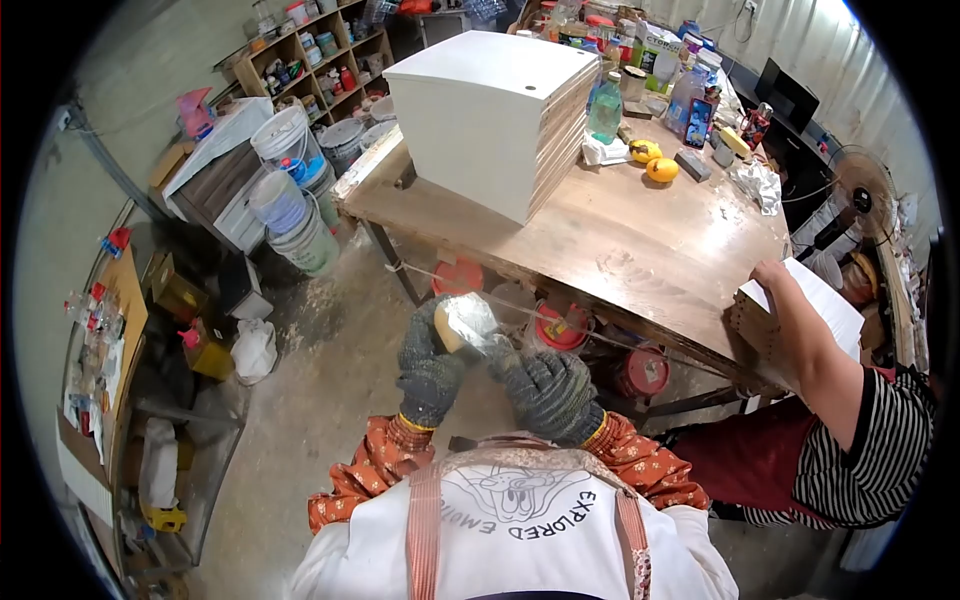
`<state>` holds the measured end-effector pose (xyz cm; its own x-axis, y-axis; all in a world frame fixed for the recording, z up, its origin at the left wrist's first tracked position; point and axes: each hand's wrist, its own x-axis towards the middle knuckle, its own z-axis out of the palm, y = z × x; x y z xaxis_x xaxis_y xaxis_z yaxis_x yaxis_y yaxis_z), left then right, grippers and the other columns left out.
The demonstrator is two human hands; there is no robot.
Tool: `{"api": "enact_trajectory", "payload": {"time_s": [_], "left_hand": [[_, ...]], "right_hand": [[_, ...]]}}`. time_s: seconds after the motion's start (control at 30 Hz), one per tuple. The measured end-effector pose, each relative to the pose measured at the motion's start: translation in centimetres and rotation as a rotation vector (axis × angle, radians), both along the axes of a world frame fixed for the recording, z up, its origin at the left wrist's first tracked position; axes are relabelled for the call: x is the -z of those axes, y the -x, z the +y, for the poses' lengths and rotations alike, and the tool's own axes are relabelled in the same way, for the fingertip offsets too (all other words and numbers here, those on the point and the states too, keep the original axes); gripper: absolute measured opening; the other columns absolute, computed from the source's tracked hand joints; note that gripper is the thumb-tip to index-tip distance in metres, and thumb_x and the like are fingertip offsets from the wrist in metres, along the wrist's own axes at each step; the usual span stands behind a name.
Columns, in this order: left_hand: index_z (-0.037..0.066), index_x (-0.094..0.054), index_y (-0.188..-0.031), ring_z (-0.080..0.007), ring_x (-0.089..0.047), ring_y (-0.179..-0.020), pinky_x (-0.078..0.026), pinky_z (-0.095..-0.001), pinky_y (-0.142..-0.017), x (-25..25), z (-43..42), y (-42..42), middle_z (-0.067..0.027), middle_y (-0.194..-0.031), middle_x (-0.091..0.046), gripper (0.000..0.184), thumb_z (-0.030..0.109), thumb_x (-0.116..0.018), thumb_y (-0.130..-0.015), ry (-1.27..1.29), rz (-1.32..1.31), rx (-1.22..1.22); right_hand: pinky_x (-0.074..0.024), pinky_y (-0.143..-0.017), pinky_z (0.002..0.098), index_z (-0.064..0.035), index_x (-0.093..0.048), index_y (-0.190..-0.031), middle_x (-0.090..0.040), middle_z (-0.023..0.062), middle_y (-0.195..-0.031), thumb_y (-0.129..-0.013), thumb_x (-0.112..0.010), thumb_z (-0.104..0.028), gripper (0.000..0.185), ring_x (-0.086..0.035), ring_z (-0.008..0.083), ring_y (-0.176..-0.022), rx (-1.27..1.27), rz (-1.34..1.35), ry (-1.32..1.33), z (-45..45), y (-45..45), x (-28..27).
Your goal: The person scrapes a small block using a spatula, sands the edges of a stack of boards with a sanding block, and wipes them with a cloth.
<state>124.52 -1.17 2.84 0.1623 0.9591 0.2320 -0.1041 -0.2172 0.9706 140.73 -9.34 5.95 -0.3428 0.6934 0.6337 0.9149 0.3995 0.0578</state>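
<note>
My left hand (428, 365), in a dark knitted work glove, is closed around a tan, rounded block (443, 326). A shiny whitish sheet (470, 318) covers one face of that block; its exact kind is not clear. At the sheet's lower right edge, my right hand (550, 393), gloved alike, has its fingers pinched together on it. Both hands are in front of my chest, short of the wooden table's (640, 235) near edge. Glove fingers hide part of the block.
A tall stack of white panels (470, 120) stands on the table, with yellow fruit (662, 170), a phone (698, 124) and bottles beyond. On the right, a co-worker's arm (820, 330) reaches to another panel stack (825, 305). Red-lidded buckets (560, 325) sit beneath the table.
</note>
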Motion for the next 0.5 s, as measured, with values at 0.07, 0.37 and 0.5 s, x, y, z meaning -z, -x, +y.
{"api": "enact_trajectory", "payload": {"time_s": [0.07,0.37,0.5], "left_hand": [[0.000,-0.047,-0.125,-0.0202,-0.056,-0.106,-0.047,-0.0328,-0.091,0.8,0.5,0.2,-0.0103,-0.117,-0.057,0.060,-0.002,-0.072,-0.070,-0.016,-0.009,-0.001],[0.004,-0.047,-0.124,-0.0186,-0.056,-0.104,-0.049,-0.0323,-0.088,-1.0,0.2,0.3,-0.0097,-0.118,-0.056,0.063,0.000,-0.078,-0.069,-0.112,-0.132,0.033],[0.003,-0.045,-0.127,-0.0201,-0.054,-0.110,-0.048,-0.0343,-0.093,-0.9,0.3,1.0,-0.0104,-0.123,-0.054,0.073,0.000,-0.082,-0.064,-0.109,-0.166,0.020]], "right_hand": [[-0.0486,-0.067,0.0441,-0.0052,-0.055,-0.121,-0.056,0.0074,-0.088,-0.080,-0.057,-0.014,0.042,-0.058,0.0251,-0.081,-0.005,0.010,-0.077,0.0,-0.2,0.1],[-0.0497,-0.064,0.0354,-0.0041,-0.060,-0.113,-0.062,0.0097,-0.095,-0.074,-0.063,-0.006,0.039,-0.060,0.0266,-0.075,-0.214,0.604,0.106,0.9,-1.0,-1.0],[-0.0394,-0.043,0.0245,0.0002,-0.064,-0.102,-0.061,0.0019,-0.072,-0.091,-0.058,-0.015,0.020,-0.051,0.0082,-0.051,-0.102,0.729,0.237,1.9,-0.8,0.6]]}}
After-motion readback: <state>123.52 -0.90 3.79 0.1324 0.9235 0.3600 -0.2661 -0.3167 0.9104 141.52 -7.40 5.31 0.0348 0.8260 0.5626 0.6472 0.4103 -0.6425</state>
